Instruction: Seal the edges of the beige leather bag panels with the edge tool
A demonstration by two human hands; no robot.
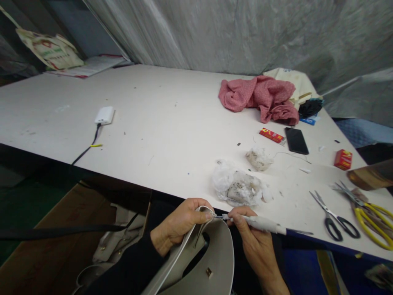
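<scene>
My left hand (181, 221) pinches the upper edge of a beige leather bag (222, 254), which rests over my lap with a small gold-coloured metal fitting (209, 273) on its face. In my right hand (254, 241) is a slim hand tool (265, 224) with a whitish wrapped handle. Its thin metal tip points left and meets the bag's edge at my left fingertips; whether it pierces the leather I cannot tell. A thin dark spike sticks out of the handle's other end. Just beyond my hands lies a crumpled clear plastic bag (242, 188) with a pale, dirty lump inside.
Black-handled scissors (333, 219) and yellow-handled scissors (368, 215) lie right, near a brownish bottle (371, 174). Further back are a phone (296, 140), red boxes (343, 159) and a pink cloth (258, 96). A white cabled device (105, 115) sits left. Below, a carton (55, 237) holds beige bags.
</scene>
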